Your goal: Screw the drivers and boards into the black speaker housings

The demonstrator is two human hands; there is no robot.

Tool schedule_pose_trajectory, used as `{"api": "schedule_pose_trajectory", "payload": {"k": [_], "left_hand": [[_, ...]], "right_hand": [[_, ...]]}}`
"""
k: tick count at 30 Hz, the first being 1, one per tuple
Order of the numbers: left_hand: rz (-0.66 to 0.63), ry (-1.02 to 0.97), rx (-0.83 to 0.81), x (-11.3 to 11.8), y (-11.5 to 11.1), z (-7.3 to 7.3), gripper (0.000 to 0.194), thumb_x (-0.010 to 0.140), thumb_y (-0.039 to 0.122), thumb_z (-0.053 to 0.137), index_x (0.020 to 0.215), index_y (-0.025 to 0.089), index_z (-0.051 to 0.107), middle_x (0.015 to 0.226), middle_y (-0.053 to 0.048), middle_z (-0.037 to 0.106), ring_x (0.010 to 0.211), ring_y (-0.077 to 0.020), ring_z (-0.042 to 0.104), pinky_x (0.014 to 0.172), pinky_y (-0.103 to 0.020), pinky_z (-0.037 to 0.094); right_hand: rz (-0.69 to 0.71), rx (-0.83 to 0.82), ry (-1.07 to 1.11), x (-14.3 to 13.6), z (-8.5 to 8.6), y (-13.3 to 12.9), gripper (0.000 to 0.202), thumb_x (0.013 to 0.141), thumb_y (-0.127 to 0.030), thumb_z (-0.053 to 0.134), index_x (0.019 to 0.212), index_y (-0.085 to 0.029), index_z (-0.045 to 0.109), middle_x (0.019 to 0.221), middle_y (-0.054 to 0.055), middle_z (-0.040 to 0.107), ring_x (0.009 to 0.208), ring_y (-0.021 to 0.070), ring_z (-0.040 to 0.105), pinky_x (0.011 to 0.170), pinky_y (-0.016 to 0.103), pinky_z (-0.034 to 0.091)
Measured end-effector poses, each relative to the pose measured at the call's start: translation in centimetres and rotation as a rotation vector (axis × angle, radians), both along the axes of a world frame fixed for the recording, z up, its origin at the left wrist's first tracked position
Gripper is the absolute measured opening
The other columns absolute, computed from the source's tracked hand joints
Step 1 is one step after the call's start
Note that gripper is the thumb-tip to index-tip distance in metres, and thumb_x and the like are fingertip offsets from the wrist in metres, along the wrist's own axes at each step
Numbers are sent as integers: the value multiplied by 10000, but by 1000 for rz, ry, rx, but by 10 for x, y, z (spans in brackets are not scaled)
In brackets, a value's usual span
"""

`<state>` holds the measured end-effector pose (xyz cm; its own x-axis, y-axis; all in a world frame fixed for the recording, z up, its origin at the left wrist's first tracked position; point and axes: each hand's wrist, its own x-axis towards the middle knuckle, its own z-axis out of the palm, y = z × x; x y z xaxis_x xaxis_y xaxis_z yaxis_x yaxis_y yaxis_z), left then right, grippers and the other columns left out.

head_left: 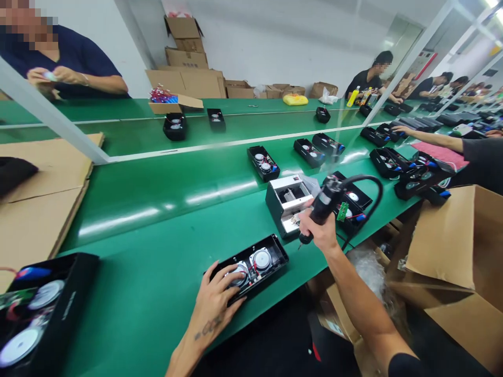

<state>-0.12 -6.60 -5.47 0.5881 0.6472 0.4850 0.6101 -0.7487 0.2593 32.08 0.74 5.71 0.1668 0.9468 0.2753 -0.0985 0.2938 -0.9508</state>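
My left hand grips the left end of a black speaker housing, thumb along the near wall and fingers over the inside. Two round speaker drivers show in the housing, the left one partly covered by my fingers. My right hand is closed around a black electric screwdriver, its bit pointing down beside the housing's right end, apart from it. A cable loops from the screwdriver's top to the right. Just beyond the bit stands a screw feeder with a silver top, partly hidden by my right hand.
Another open speaker housing lies at the near left, by flat cardboard. Several more housings sit along the green bench. A large open carton stands at the right. Co-workers sit across the bench and at the right.
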Motion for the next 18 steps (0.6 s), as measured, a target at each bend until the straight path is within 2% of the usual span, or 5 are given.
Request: {"api": "schedule_pose_trajectory", "payload": {"k": [5, 9, 11, 13, 18], "left_hand": [[91, -59, -85, 24, -7, 4, 48, 927, 254, 762, 894, 276, 788, 1154, 1, 835, 1220, -259, 743, 1316, -587, 345], [88, -69, -128, 43, -11, 4, 45, 938, 284, 767, 958, 289, 807, 1184, -4, 830, 1254, -267, 726, 1324, -602, 339], [93, -61, -143, 34, -11, 7, 95, 944, 297, 751, 1018, 299, 811, 1196, -15, 825, 1278, -269, 711, 1324, -606, 346], [71, -53, -130, -2, -8, 15, 132, 949, 315, 717, 1046, 313, 806, 1181, -21, 820, 1288, -264, 696, 1317, -598, 365], [-38, -51, -50, -165, 8, 53, 295, 1015, 308, 502, 952, 406, 773, 1026, 52, 812, 1036, -216, 734, 1288, -618, 393]], "right_hand": [[190, 169, 237, -54, 1, -46, 303, 993, -332, 733, 1206, -330, 517, 596, -142, 483, 374, 91, 413, 400, 231, 412], [328, 225, 249, -96, -12, -61, 312, 1022, -298, 702, 1253, -346, 499, 645, -131, 503, 390, 88, 441, 398, 216, 425], [342, 212, 198, -108, -19, -64, 309, 1022, -290, 703, 1252, -333, 501, 651, -129, 508, 398, 85, 447, 420, 223, 435], [324, 198, 127, -114, -24, -65, 302, 1015, -312, 717, 1233, -323, 509, 649, -125, 509, 418, 92, 468, 462, 246, 469], [315, 196, 4, -121, -31, -67, 288, 1018, -324, 705, 1227, -329, 506, 635, -118, 507, 489, 126, 534, 550, 291, 530]]}}
